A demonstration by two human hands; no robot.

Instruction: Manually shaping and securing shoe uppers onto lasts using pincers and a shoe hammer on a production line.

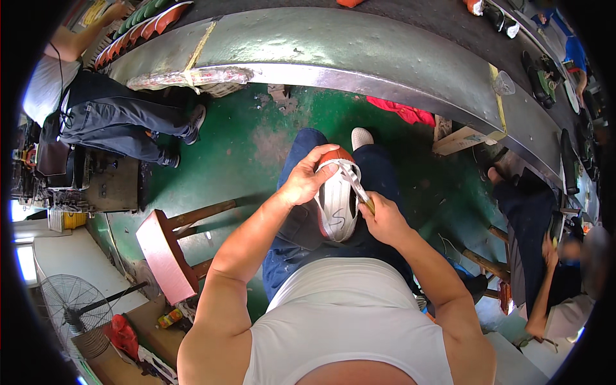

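The left arm [226, 269] bends at the elbow; its forearm runs forward and inward. The left hand [304, 182] is positioned ahead of the chest, fingers arched forward and to the right, thumb [326, 172] set apart beneath them, in a holding grip. The right arm [443, 276] bends likewise, forearm angled forward and to the left. The right hand [384, 219] is closed, fingers curled tightly. The hands are near each other, the left farther forward.

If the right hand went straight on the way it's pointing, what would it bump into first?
Probably the white shoe, close ahead of the right hand; the metal tool it grips overlaps the shoe in view, though depth is unclear.
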